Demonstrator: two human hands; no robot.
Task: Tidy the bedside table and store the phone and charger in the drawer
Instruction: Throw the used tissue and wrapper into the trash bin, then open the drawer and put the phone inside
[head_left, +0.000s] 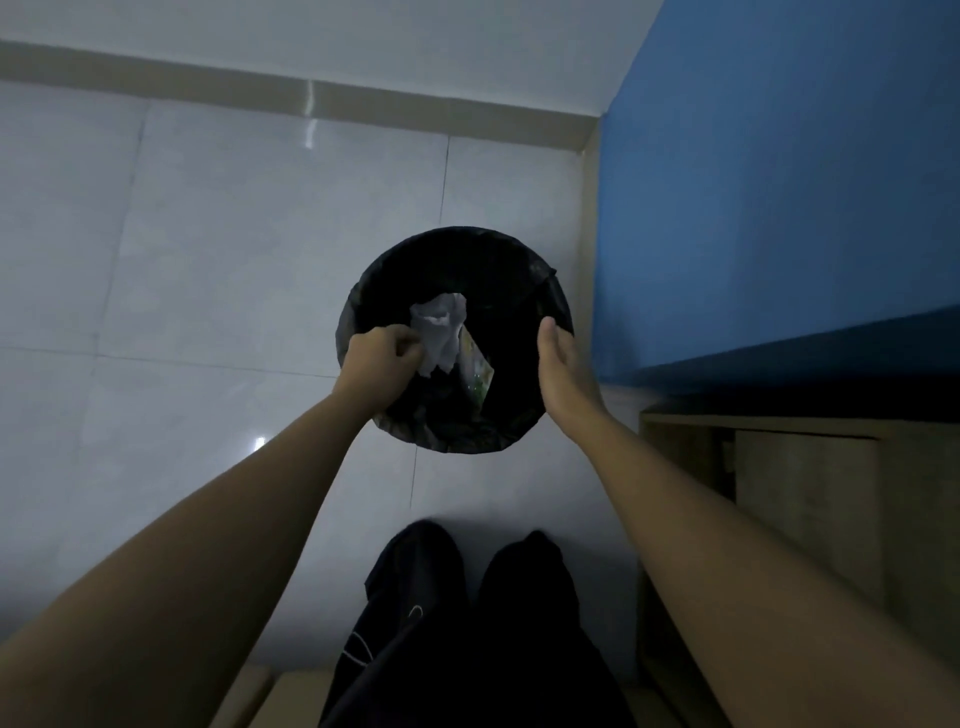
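Head view, single frame, dim light. I look straight down over both bare forearms at a round black bin (511, 270) lined with a dark bag, standing on pale floor tiles (208, 234).

My left hand (376, 364) is over the bin's left rim. Its fingers (408, 340) are curled in and pinching a crumpled white tissue (441, 332), which hangs over the bin's mouth; the thumb is hidden behind the knuckles, so I cannot tell exactly how the pinch closes. Just right of the tissue, inside the bin, lies a pale wrapper (478, 371) with greenish print. I cannot read any writing or brand on it; too dark and too small.

My right hand (563, 371) is at the bin's right rim, seen edge-on, fingers straight and pressed together, holding nothing. Whether the fingertips touch the rim or sit just above it I cannot tell.

A blue wall (779, 182) rises on the right. Below it, at the right edge, stands a light wooden cabinet (810, 509), which may be the bedside table; its front is blurred. Phone and charger do not show in this view, so I cannot place them.

Dark trousers (467, 623) fill the bottom centre, with thin white line markings on the left leg; no legible lettering.
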